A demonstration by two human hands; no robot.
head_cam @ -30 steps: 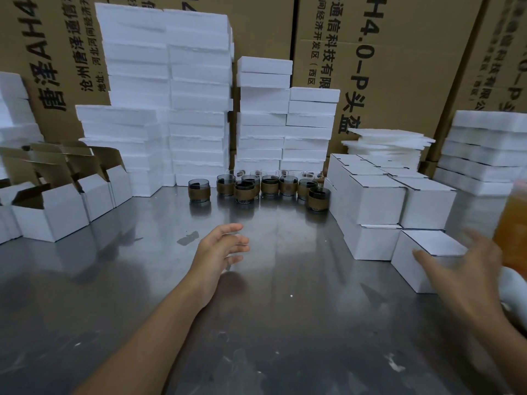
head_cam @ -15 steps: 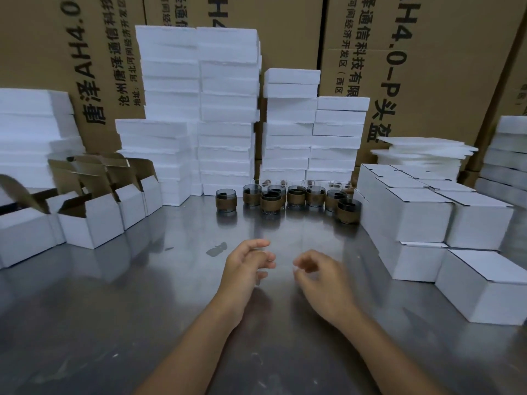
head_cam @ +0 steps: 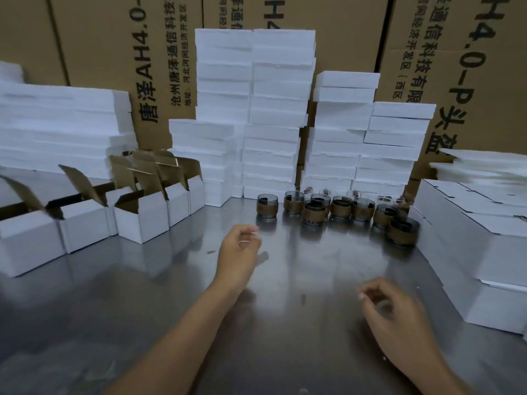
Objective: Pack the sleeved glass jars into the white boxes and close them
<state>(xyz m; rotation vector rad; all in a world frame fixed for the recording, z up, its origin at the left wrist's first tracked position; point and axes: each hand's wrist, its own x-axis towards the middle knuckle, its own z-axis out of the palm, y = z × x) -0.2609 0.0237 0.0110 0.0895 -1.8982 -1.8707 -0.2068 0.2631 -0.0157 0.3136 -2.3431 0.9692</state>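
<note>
Several glass jars with brown sleeves (head_cam: 336,208) stand in a loose row at the back of the steel table. The leftmost jar (head_cam: 267,205) stands a little apart from the rest. Open white boxes (head_cam: 141,219) with raised brown flaps line the left side. My left hand (head_cam: 239,252) hovers over the table just in front of the leftmost jar, fingers loosely curled, holding nothing. My right hand (head_cam: 396,315) hangs lower right over the table, fingers loosely curled and empty.
Closed white boxes (head_cam: 470,238) are stacked along the right edge. Tall stacks of white foam slabs (head_cam: 273,115) stand behind the jars and at the far left (head_cam: 57,129). Big printed cardboard cartons (head_cam: 370,38) form the back wall. The steel table (head_cam: 299,323) reflects light.
The view has swung left. My left hand moved forward toward the leftmost jar. My right hand came off the closed boxes, passed near the left hand, and now sits back to the right.
</note>
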